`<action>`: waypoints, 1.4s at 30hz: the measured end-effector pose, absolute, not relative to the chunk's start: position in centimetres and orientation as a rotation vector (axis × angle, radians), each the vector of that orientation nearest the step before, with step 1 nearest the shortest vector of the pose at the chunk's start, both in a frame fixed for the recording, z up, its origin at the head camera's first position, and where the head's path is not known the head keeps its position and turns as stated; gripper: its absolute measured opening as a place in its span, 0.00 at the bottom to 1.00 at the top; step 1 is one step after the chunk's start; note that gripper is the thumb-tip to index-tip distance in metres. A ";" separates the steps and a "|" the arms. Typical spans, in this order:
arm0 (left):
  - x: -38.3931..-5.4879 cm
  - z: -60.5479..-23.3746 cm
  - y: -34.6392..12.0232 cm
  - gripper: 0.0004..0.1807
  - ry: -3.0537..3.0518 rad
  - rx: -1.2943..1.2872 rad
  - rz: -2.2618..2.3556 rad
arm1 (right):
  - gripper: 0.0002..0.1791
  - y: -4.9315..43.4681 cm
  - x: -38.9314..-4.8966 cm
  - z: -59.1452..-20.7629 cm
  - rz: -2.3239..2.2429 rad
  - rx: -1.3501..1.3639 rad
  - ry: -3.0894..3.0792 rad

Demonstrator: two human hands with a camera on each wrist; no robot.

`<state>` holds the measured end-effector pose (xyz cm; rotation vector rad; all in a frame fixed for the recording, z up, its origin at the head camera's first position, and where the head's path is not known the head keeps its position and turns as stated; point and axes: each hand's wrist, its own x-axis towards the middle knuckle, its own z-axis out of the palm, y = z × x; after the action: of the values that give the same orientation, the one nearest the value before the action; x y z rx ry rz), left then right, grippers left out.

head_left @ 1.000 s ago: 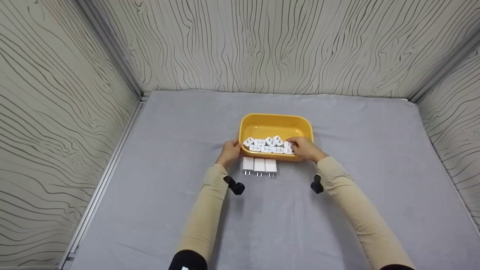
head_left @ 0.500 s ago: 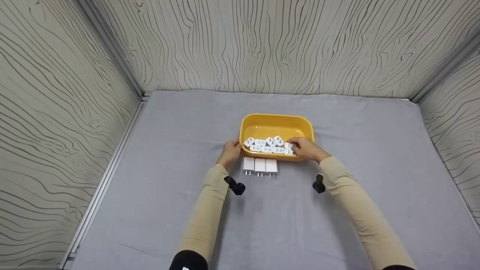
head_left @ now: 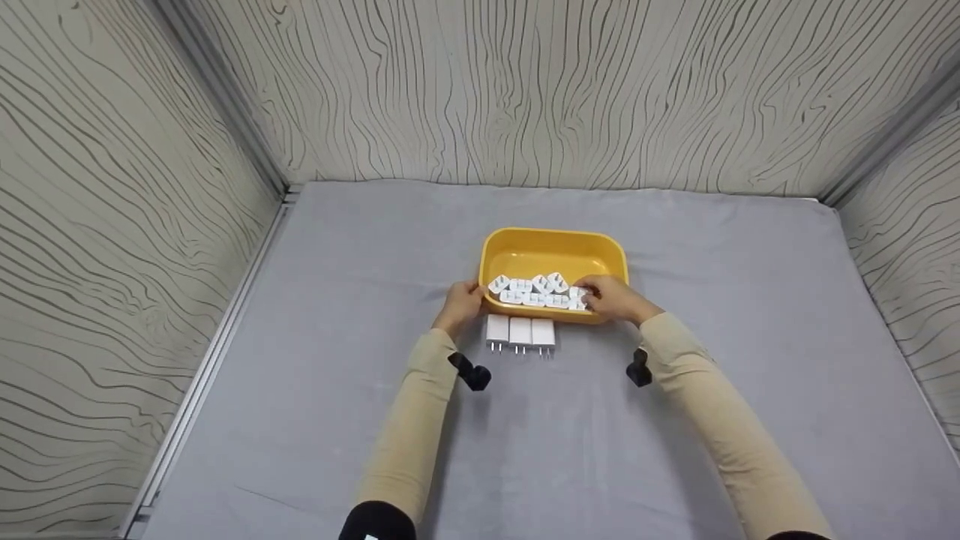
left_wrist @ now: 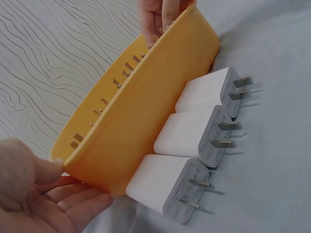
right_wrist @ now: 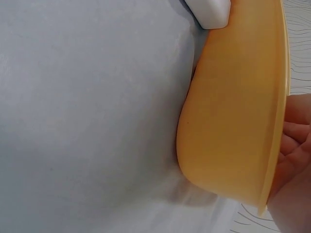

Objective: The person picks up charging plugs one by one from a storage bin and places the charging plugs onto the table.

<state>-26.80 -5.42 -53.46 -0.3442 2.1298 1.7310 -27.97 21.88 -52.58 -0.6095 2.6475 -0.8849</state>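
A yellow plastic bin (head_left: 551,235) sits on the grey cloth, with several white plug chargers (head_left: 534,298) inside along its near side, prongs up. My left hand (head_left: 459,303) grips the bin's near left corner. In the left wrist view its thumb (left_wrist: 48,170) presses the rim and the fingers lie under the wall. My right hand (head_left: 613,298) reaches over the right end into the bin, its fingers pinching a white charger (head_left: 578,292) at the row's right end. In the right wrist view the bin wall (right_wrist: 233,121) hides the fingertips.
Three white chargers (left_wrist: 187,131) lie side by side on the cloth against the bin's near wall, their prongs pointing toward the person. Grey cloth (head_left: 525,450) covers the table, and wood-patterned panels (head_left: 480,90) stand behind and at both sides.
Both hands keep their places at the bin. The right hand's fingers shift only very slightly among the chargers, and the bin and the three chargers outside stay put.
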 end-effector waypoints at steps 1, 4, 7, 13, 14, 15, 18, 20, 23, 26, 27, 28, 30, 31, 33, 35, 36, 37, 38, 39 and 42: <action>-26.8 -53.5 -5.4 0.22 2.134 -0.343 1.728 | 0.17 21.9 -28.0 -52.6 -0.888 -0.610 2.646; -26.8 -53.5 -5.4 0.22 2.135 -0.340 1.730 | 0.17 21.9 -27.9 -52.5 -0.900 -0.612 2.643; -26.8 -53.5 -5.4 0.22 2.130 -0.342 1.735 | 0.17 21.9 -27.8 -52.5 -0.920 -0.593 2.638; -26.7 -53.5 -5.4 0.22 2.220 -0.290 1.683 | 0.16 21.7 -27.6 -52.5 -0.971 -0.560 2.656; -26.8 -53.4 -5.4 0.22 2.234 -0.281 1.673 | 0.16 21.6 -27.5 -52.5 -0.971 -0.564 2.666; -26.8 -53.4 -5.4 0.22 2.242 -0.275 1.666 | 0.16 21.6 -27.4 -52.5 -0.971 -0.570 2.676; -26.8 -53.4 -5.5 0.22 2.228 -0.288 1.671 | 0.16 21.5 -27.2 -52.6 -0.954 -0.559 2.711; -26.8 -53.4 -5.5 0.22 2.222 -0.298 1.674 | 0.16 21.5 -27.0 -52.6 -0.931 -0.555 2.740; -26.7 -53.4 -5.5 0.22 2.213 -0.312 1.679 | 0.16 21.4 -26.8 -52.5 -0.911 -0.550 2.778; -26.7 -53.4 -5.4 0.22 2.199 -0.322 1.684 | 0.16 21.5 -26.5 -52.4 -0.922 -0.547 2.802; -26.7 -53.4 -5.4 0.22 2.194 -0.326 1.687 | 0.16 21.5 -26.4 -52.4 -0.931 -0.551 2.809; -26.7 -53.4 -5.3 0.22 2.188 -0.329 1.691 | 0.15 21.5 -26.3 -52.4 -0.940 -0.556 2.818; -26.8 -53.4 -5.3 0.22 2.173 -0.333 1.704 | 0.15 21.6 -26.0 -52.4 -0.969 -0.561 2.837; -26.8 -53.4 -5.3 0.22 2.166 -0.332 1.710 | 0.15 21.7 -25.9 -52.4 -0.985 -0.565 2.850; -26.7 -53.4 -5.2 0.22 2.147 -0.332 1.724 | 0.15 21.8 -25.6 -52.4 -1.023 -0.563 2.874; -26.8 -53.5 -5.2 0.22 2.137 -0.332 1.730 | 0.15 22.0 -25.2 -52.5 -1.056 -0.550 2.902; -26.8 -53.5 -5.2 0.22 2.140 -0.331 1.730 | 0.16 22.0 -25.0 -52.5 -1.071 -0.540 2.914; -26.8 -53.5 -5.3 0.22 2.138 -0.333 1.730 | 0.16 22.1 -24.8 -52.6 -1.075 -0.526 2.933; -26.8 -53.5 -5.3 0.22 2.143 -0.338 1.724 | 0.17 22.1 -24.6 -52.6 -1.078 -0.508 2.954; -26.8 -53.5 -5.3 0.21 2.158 -0.337 1.713 | 0.17 22.1 -24.4 -52.6 -1.075 -0.491 2.972; -27.5 -54.8 -5.7 0.21 2.220 -0.265 1.706 | 0.18 22.0 -23.7 -52.6 -1.076 -0.434 3.022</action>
<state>-27.47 -5.67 -54.79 -0.2648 2.2202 1.7061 -23.75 22.02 -52.59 -0.4345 3.0223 -1.0758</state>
